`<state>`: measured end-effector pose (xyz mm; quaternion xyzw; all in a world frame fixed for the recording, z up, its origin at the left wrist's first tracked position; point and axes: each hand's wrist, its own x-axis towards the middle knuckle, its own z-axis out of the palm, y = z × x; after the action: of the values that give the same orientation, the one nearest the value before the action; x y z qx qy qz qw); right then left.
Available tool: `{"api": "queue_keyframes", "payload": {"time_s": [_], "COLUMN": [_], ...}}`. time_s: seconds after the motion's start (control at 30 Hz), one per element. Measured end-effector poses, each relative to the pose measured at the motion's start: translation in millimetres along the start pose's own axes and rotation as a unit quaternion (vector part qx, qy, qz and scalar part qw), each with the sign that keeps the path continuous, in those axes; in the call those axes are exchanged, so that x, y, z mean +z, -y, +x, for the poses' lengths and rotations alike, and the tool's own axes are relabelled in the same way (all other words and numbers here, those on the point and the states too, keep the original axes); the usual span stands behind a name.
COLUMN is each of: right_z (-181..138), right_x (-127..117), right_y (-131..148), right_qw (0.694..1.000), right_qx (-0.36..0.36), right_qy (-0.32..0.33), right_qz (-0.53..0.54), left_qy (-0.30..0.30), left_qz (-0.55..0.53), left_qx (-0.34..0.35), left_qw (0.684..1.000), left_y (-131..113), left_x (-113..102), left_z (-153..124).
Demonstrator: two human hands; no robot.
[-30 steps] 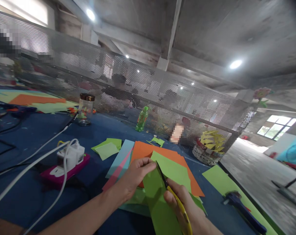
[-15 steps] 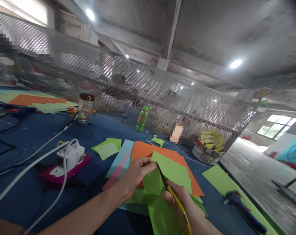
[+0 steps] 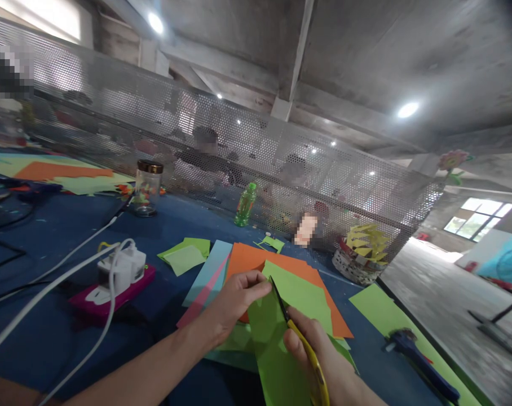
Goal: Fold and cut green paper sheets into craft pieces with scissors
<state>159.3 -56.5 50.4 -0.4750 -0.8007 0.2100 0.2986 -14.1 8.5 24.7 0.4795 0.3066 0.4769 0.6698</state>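
My left hand (image 3: 241, 299) pinches the top edge of a green sheet of paper (image 3: 275, 361) between thumb and fingers. In my right hand (image 3: 317, 349) are scissors (image 3: 309, 347) with yellow handles and dark blades. The blades point up and away, lying at the green sheet close to my left fingertips. Whether they have paper between them is hard to make out. Under both hands lies a stack of coloured sheets, with orange paper (image 3: 250, 256), light green paper (image 3: 307, 293) and blue paper (image 3: 205, 276) showing.
Left stands a pink power strip (image 3: 133, 293) with white plugs and cables. Further back are a lidded glass jar (image 3: 148, 192) and a green bottle (image 3: 245, 206). Rightward are a basket (image 3: 353, 268) of yellow paper pieces and a blue-handled tool (image 3: 425, 363). A perforated metal screen (image 3: 256, 152) borders the table.
Almost nothing differs. My right thumb and the scissors have shifted very slightly, while my left hand keeps its hold on the green paper.
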Motion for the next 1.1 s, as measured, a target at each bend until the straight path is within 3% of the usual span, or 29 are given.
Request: {"api": "queue_keyframes", "payload": {"time_s": [0.27,0.67,0.9,1.1], "right_z": [-4.8,-2.3,-7.1,-4.2], "right_x": [4.2,6.7,9.9,11.5], "right_y": [-1.9,-4.4,-1.8,-5.0], "right_qw": [0.999,0.999,0.995,0.995], "right_qx": [0.036,0.007,0.065,0.075], "right_qy": [-0.027,-0.030,-0.081,-0.060], "right_qz": [-0.006,-0.021,-0.014,0.011], "left_qy": [0.014,0.025,0.009,0.018], "left_qz": [-0.003,-0.014,-0.001,0.007], "left_qx": [-0.014,-0.003,-0.016,-0.016], "left_qw": [1.000,1.000,1.000,1.000], "left_y": [-0.1,4.0,3.1,0.5], "left_x": [0.7,-1.7,-1.1,0.6], "left_z": [-1.9,-0.3,0.5,-1.5]}}
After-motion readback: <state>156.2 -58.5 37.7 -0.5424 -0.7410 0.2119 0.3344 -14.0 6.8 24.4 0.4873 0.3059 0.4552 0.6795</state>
